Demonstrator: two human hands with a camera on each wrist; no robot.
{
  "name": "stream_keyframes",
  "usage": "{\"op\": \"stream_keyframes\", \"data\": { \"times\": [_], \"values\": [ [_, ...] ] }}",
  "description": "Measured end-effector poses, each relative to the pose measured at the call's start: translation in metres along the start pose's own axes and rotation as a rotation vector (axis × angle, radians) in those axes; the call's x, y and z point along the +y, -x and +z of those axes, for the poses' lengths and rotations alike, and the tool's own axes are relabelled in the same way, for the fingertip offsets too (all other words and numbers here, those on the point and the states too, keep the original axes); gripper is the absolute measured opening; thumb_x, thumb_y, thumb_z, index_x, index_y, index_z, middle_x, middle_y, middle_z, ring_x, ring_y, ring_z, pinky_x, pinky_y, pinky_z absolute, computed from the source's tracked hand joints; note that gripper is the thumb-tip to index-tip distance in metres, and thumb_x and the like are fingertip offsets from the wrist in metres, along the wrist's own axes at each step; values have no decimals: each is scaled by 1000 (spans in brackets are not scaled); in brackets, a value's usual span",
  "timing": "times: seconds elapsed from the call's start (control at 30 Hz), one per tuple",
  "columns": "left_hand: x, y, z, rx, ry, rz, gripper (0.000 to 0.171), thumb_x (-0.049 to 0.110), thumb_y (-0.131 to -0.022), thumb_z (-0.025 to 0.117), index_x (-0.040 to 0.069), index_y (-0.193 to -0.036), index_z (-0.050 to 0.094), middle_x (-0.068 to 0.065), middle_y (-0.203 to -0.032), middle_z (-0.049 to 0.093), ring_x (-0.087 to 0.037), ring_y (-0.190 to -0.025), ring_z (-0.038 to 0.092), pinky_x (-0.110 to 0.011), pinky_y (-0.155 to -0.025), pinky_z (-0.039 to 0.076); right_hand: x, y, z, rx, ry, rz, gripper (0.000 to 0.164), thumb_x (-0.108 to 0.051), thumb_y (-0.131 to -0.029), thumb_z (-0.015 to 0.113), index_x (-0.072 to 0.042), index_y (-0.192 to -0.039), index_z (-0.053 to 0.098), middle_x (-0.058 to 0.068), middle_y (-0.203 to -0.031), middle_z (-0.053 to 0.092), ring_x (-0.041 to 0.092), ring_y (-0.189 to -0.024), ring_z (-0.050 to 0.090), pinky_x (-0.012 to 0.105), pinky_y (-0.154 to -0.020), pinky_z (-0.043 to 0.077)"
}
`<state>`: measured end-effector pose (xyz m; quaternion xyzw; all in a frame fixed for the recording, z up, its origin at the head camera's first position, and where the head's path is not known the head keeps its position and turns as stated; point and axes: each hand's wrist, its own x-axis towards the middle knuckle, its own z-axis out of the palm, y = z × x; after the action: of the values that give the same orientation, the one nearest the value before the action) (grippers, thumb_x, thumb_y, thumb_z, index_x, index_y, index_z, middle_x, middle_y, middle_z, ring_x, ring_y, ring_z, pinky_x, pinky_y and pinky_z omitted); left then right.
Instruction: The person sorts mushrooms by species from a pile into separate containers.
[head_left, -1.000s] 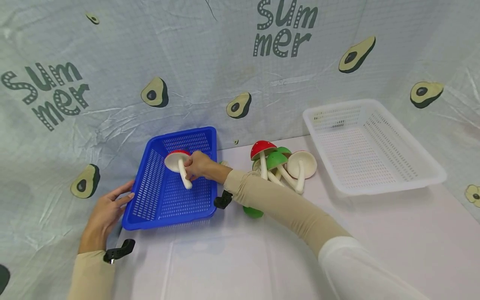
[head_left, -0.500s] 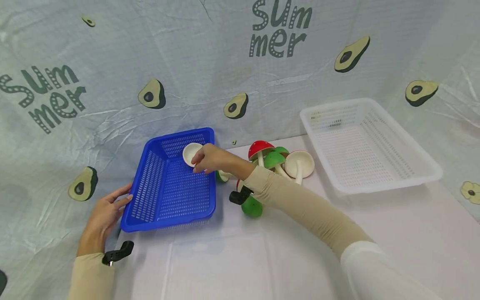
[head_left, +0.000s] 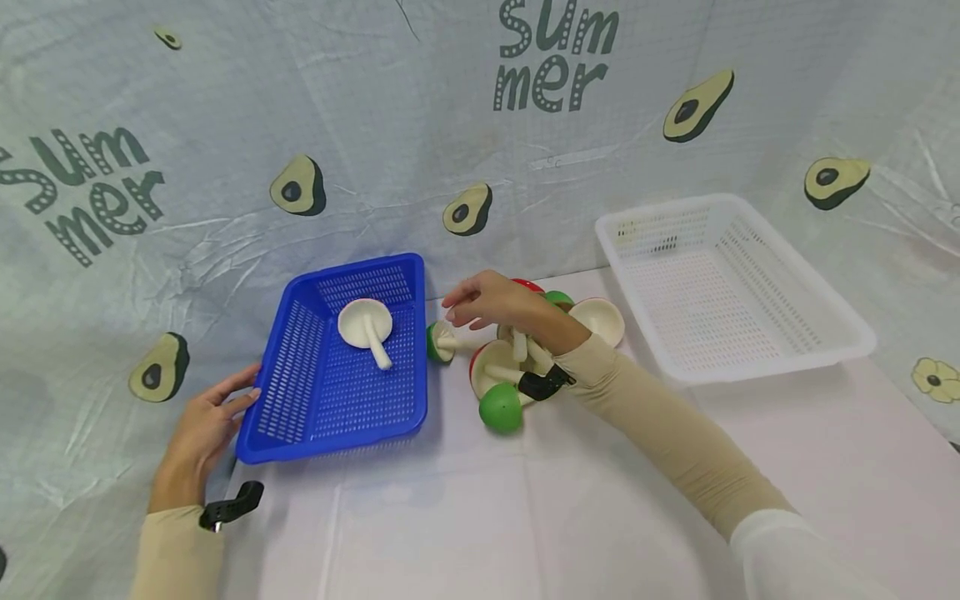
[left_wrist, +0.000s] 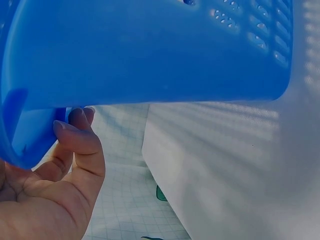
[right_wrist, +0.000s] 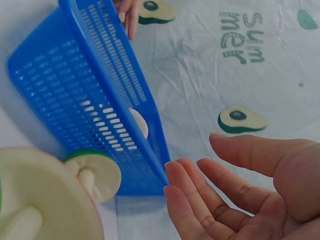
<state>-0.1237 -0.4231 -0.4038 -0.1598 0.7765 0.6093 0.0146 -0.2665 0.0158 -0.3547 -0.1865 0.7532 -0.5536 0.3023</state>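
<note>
My left hand (head_left: 206,429) grips the left rim of the blue plastic basket (head_left: 258,446); in the left wrist view its curled fingers (left_wrist: 80,140) hook under that rim. Inside the basket lies one toy mushroom (head_left: 365,325), pale underside up, stem toward me. My right hand (head_left: 498,302) holds nothing and hovers over the pile of toy mushrooms, fingers loosely bent and thumb apart. Beneath and around it are a green-capped mushroom (head_left: 441,342) beside the basket, a red-edged one (head_left: 489,367) and another green-capped one (head_left: 501,408) at the front. The wrist hides part of the pile.
To the right stands a white plastic basket (head_left: 682,375) with perforated sides. Both baskets are on a white-covered table (head_left: 427,525). Behind hangs a pale sheet (head_left: 390,125) printed with avocados and lettering.
The right hand let go of the red-capped mushroom in the blue basket and moved right, over the pile. The mushroom now lies in the basket. My left hand kept its place.
</note>
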Motion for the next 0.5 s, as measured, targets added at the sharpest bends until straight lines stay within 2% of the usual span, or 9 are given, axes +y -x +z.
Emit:
{"op": "stream_keyframes", "data": {
  "times": [0.27, 0.5],
  "values": [
    [-1, 1, 0, 0, -8, -18, 64, 22, -100, 67, 9, -156, 40, 13, -119, 51, -2, -95, 62, -16, -75, 55, 22, 20, -16, 38, -23, 28, 31, -10, -99, 65, -4, -129, 65, 11, -118, 71, 24, -112, 68, 49, -104, 50],
    [1, 2, 1, -3, 19, -8, 63, 21, -100, 67, 8, -156, 41, 12, -118, 53, -2, -92, 64, -17, -74, 56, 37, 42, -25, 70, -40, 20, 33, -9, -98, 64, -4, -130, 65, 12, -114, 72, 35, -116, 66, 45, -101, 53]
  ]
}}
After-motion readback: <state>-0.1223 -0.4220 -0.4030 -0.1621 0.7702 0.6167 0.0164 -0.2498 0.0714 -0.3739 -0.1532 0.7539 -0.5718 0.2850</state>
